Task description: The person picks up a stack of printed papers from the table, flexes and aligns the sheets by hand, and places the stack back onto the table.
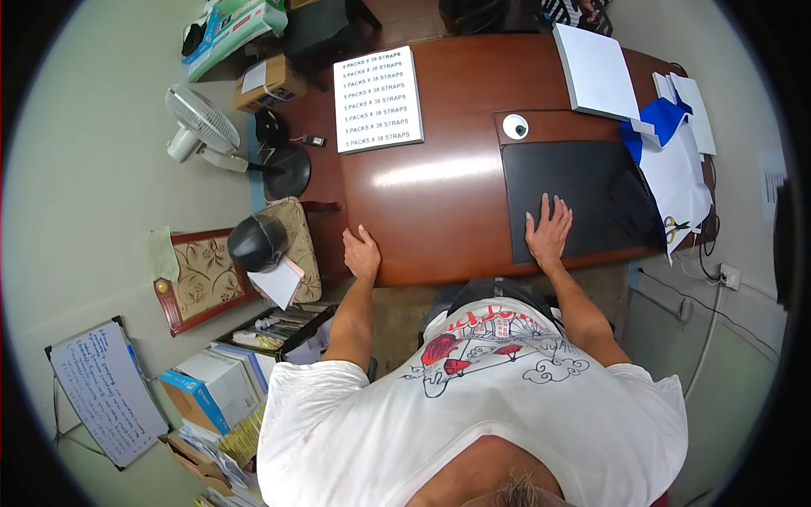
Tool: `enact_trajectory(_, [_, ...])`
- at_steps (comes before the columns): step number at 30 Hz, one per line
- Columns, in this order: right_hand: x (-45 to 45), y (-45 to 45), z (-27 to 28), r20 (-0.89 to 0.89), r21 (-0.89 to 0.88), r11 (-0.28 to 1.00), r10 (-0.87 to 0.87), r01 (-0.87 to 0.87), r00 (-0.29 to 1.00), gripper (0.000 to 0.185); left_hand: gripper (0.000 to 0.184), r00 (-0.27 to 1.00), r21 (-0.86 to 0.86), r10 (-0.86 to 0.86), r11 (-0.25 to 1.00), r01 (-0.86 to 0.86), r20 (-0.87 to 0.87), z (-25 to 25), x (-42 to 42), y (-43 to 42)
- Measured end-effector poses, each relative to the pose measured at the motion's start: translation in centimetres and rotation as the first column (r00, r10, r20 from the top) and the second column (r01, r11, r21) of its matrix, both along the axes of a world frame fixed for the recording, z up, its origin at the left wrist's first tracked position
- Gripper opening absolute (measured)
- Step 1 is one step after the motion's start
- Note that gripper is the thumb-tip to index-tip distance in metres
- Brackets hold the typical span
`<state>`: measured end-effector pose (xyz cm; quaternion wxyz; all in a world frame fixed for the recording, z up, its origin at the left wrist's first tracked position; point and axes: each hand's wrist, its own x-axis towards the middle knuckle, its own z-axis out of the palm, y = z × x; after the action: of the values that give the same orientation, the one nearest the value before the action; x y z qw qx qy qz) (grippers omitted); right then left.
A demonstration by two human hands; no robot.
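My left hand (361, 253) rests at the near left corner of the brown wooden desk (439, 228), fingers apart and holding nothing. Flat on a black desk pad (583, 190) lies my right hand (549, 231), its fingers spread and nothing in them. Beyond the pad sits a white disc (515, 128) with a dark centre. A stack of printed sheets (377, 101), with repeated lines reading "5 PACKS X 38 STRAPS", is at the desk's far left. At the far right stands a stack of blank white paper (596, 72).
Scissors (674, 228) with yellow handles lie on white and blue sheeting (676, 173) at the desk's right. A fan (203, 127), a box (270, 83) and a chair (207, 279) bearing a black helmet (258, 241) are left. A written whiteboard (106, 393) leans lower left.
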<state>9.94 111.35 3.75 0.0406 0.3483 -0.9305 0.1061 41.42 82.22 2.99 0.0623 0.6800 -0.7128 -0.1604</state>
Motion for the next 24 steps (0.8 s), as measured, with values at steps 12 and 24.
enact_trajectory(12, [-0.04,-0.02,-0.07,-0.012,0.008,1.0,0.004,-0.004,1.0,0.062,0.055,1.0,0.016,0.018,1.0,-0.018,0.007,-0.18,0.02,-0.02])
enact_trajectory(24, [0.04,-0.07,-0.03,-0.006,0.003,1.0,0.001,-0.001,1.0,0.062,0.056,1.0,0.014,0.018,1.0,-0.018,0.014,0.0,-0.05,-0.05])
